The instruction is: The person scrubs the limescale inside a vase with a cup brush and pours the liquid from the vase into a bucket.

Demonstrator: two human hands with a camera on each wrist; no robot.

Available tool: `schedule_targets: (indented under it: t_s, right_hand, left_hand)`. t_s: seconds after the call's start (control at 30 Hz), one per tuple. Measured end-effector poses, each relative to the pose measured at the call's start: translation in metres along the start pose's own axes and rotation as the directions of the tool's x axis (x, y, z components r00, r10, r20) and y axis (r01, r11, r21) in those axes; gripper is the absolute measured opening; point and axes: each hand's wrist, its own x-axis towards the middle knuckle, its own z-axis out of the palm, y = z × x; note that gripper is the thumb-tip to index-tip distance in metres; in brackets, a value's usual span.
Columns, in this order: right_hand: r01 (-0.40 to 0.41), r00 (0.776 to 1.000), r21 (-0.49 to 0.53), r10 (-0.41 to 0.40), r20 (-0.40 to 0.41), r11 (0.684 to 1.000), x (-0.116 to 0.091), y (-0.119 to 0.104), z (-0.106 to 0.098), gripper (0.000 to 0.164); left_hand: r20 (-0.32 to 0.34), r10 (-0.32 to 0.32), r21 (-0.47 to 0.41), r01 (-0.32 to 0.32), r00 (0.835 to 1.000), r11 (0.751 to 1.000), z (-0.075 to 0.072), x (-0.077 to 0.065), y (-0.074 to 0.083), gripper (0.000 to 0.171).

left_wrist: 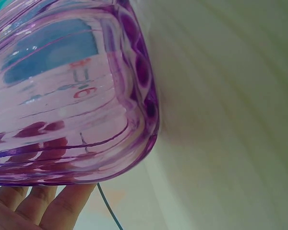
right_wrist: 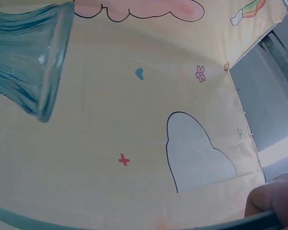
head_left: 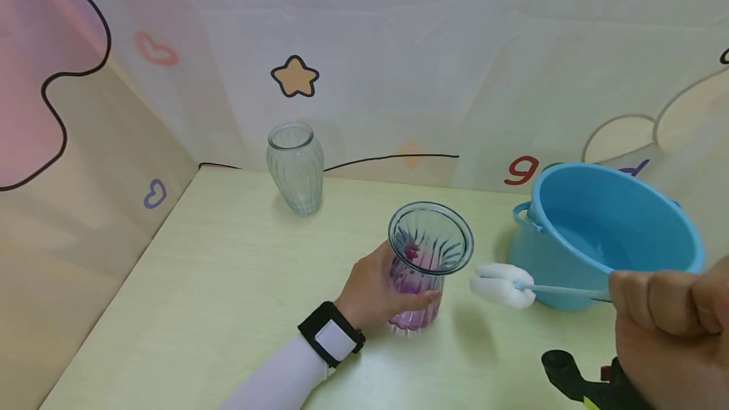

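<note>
Clear vase (head_left: pixel 295 176) near patterned backdrop (head_left: pixel 376 81)

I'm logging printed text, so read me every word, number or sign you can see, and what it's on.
"9", red, on the backdrop.
"+", red, on the backdrop, right wrist view.
Purple mark behind the blue bucket: partly hidden, unreadable.
Red marks through the purple vase, left wrist view: too distorted.
White patch on wristband: nothing legible.

Left hand (head_left: pixel 376 294) cupped; right hand (head_left: pixel 674 328) clenched.
</note>
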Motion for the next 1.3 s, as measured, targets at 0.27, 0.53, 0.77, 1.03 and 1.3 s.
schedule_targets:
  t_s: [0.27,0.53,0.77,1.03,1.3]
  right_hand:
    - [-0.002,0.996,-0.186,-0.015,-0.092,0.982,0.013,0.030,0.003,0.031]
    - [-0.095,0.992,-0.422,0.051,-0.114,0.902,0.014,0.053,-0.020,0.044]
    - [-0.128,0.992,-0.444,0.107,-0.072,0.887,0.010,0.068,-0.036,0.046]
    - [-0.162,0.987,-0.527,0.143,-0.077,0.834,0.007,0.079,-0.046,0.044]
    - [-0.198,0.976,-0.579,0.212,-0.044,0.791,0.006,0.088,-0.054,0.049]
  left_hand:
    - [-0.004,0.009,0.006,-0.009,1.000,1.000,0.000,0.000,-0.001,0.082]
    - [-0.007,0.019,0.022,-0.019,1.000,1.000,0.000,0.000,0.000,0.083]
    - [-0.003,0.023,0.021,-0.023,1.000,1.000,-0.001,0.000,0.000,0.082]
    - [0.001,0.017,0.030,-0.017,1.000,0.999,-0.001,0.001,0.001,0.083]
    - [-0.006,0.008,0.030,-0.007,1.000,1.000,-0.001,0.000,0.001,0.081]
